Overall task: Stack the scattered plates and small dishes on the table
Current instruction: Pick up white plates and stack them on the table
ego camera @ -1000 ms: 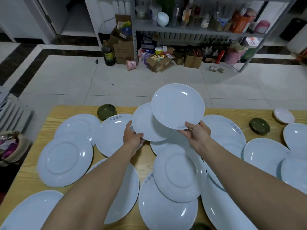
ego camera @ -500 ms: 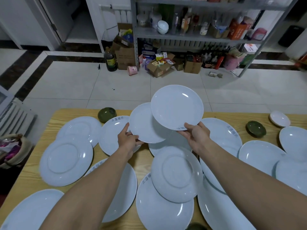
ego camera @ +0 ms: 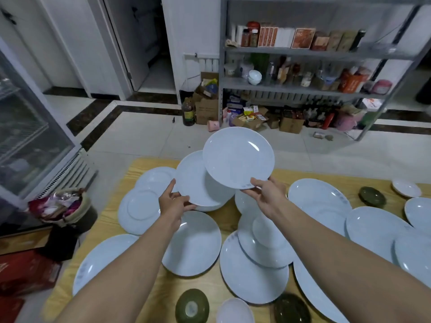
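Looking down at the wooden tabletop [ego camera: 314, 176], I am seeing large white plates [ego camera: 191, 243] lying scattered and overlapping below and on both sides of my hands. My right hand [ego camera: 268, 194] is pinching the near rim of a raised plate [ego camera: 238, 157]. My left hand [ego camera: 173, 202] is gripping a second plate [ego camera: 198, 180], partly overlapped by the first. Small green dishes [ego camera: 192, 305] are sitting nearer me than both hands.

White plates [ego camera: 238, 157], dark green dishes [ego camera: 192, 306], yellow wood-grain table [ego camera: 149, 164].
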The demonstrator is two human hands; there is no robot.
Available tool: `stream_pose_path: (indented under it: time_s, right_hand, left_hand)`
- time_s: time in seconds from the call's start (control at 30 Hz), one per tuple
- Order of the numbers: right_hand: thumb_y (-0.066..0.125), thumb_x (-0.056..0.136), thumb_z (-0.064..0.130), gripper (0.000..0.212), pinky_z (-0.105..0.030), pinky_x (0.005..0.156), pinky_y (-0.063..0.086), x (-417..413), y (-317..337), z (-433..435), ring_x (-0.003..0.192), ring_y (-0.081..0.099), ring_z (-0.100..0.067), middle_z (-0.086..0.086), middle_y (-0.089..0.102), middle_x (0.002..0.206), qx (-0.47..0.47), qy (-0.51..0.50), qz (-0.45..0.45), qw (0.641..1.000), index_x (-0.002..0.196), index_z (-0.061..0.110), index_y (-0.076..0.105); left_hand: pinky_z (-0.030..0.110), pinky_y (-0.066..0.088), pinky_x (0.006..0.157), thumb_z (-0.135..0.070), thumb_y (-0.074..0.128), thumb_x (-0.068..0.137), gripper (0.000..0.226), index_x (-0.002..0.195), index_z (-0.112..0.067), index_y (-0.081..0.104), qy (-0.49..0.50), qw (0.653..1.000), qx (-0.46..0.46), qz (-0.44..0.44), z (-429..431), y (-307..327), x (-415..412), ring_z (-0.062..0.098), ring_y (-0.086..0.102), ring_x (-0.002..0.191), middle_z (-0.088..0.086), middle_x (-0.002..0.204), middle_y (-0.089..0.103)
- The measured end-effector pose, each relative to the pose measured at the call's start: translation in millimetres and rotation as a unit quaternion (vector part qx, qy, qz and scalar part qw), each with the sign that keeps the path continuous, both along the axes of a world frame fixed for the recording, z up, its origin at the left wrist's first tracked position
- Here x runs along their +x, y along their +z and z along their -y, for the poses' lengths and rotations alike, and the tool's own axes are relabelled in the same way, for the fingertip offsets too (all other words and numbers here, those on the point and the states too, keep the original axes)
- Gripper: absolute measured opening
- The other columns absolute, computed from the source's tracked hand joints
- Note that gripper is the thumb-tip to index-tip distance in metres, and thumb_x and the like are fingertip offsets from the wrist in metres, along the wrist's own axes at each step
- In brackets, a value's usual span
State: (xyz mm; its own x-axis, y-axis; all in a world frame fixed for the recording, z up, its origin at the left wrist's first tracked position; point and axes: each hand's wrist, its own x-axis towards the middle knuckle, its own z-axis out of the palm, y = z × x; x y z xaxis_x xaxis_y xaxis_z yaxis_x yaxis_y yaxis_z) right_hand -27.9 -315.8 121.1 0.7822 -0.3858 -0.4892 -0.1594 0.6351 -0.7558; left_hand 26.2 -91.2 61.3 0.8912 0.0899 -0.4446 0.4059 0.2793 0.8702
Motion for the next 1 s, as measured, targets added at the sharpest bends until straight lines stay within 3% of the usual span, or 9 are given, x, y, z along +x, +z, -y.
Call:
stream_pose_path:
  time_s: [0.07,0.23,0.37,0.47,0.63,0.8,0.9,1.0]
  right_hand:
    - [0.056,0.089,-0.017,0.05,-0.043,0.068,0.059,-11.0,6.9,-26.3,0.094,0.066,-0.034,-0.019,0.061,0.128,-0.007,0.004,0.005,1.0,0.136,0.0,0.051]
    - [0.062,0.085,-0.016,0.053,-0.037,0.06,0.061,-50.4,8.4,-102.9,0.098,0.068,-0.036,-0.02,0.063,0.125,-0.031,0.001,0.009,0.999,0.135,0.001,0.054]
    - [0.063,0.085,-0.017,0.049,-0.038,0.059,0.061,-85.4,0.9,-167.5,0.098,0.069,-0.037,-0.02,0.064,0.124,-0.023,-0.004,0.004,1.0,0.13,0.001,0.057]
    - [0.062,0.087,-0.015,0.06,-0.045,0.066,0.062,-107.7,-5.8,-206.7,0.102,0.067,-0.037,-0.017,0.062,0.129,-0.013,0.002,-0.008,1.0,0.141,0.005,0.048]
    - [0.066,0.086,-0.011,0.065,-0.047,0.07,0.062,-132.1,-15.9,-242.9,0.102,0.068,-0.039,-0.019,0.062,0.129,-0.011,0.021,-0.022,0.999,0.144,0.005,0.043]
    - [0.068,0.085,-0.011,0.06,-0.046,0.069,0.063,-145.5,-30.0,-260.3,0.088,0.072,-0.033,-0.019,0.065,0.122,-0.015,0.034,-0.05,0.998,0.139,0.003,0.047]
    - [0.068,0.084,-0.011,0.06,-0.041,0.068,0.063,-152.2,-40.8,-266.0,0.091,0.072,-0.033,-0.019,0.066,0.12,-0.025,0.036,-0.073,0.996,0.139,0.003,0.049]
    - [0.066,0.086,-0.011,0.054,-0.037,0.063,0.063,-156.2,-51.1,-268.7,0.093,0.071,-0.032,-0.018,0.065,0.122,-0.022,0.046,-0.086,0.995,0.136,0.004,0.051]
  left_hand:
    - [0.049,0.061,0.072,0.022,0.056,0.082,0.083,0.15,-0.022,0.039,0.009,1.0,-0.012,0.009,-30.7,8.5,-14.9,0.042,0.069,0.094,0.014,0.114,0.062]
    - [0.034,0.061,0.058,0.022,0.055,0.084,0.079,0.149,-0.019,0.04,0.019,0.999,-0.013,0.031,-118.3,20.0,-62.5,0.035,0.068,0.088,0.011,0.104,0.059]
    - [0.038,0.061,0.059,0.022,0.055,0.084,0.08,0.15,-0.019,0.037,0.014,0.999,-0.004,0.03,-193.8,13.5,-102.7,0.038,0.068,0.094,0.02,0.117,0.062]
    - [0.039,0.062,0.06,0.022,0.055,0.084,0.081,0.151,-0.02,0.037,0.023,1.0,0.011,0.016,-237.6,5.4,-125.4,0.036,0.068,0.093,0.02,0.116,0.06]
    - [0.039,0.062,0.06,0.024,0.053,0.084,0.081,0.151,-0.019,0.037,0.042,0.999,0.015,-0.006,-279.8,-9.5,-152.4,0.035,0.065,0.094,0.014,0.106,0.057]
    - [0.035,0.061,0.056,0.023,0.051,0.087,0.077,0.151,-0.018,0.035,0.053,0.998,0.031,-0.031,-294.4,-30.1,-170.3,0.038,0.063,0.099,0.014,0.109,0.056]
    - [0.038,0.062,0.061,0.021,0.052,0.089,0.075,0.151,-0.019,0.036,0.046,0.997,0.039,-0.047,-296.7,-44.2,-172.1,0.037,0.064,0.101,0.016,0.118,0.058]
    - [0.049,0.06,0.077,0.018,0.054,0.089,0.072,0.149,-0.02,0.039,0.035,0.996,0.049,-0.059,-297.3,-57.7,-169.8,0.037,0.062,0.11,0.017,0.127,0.058]
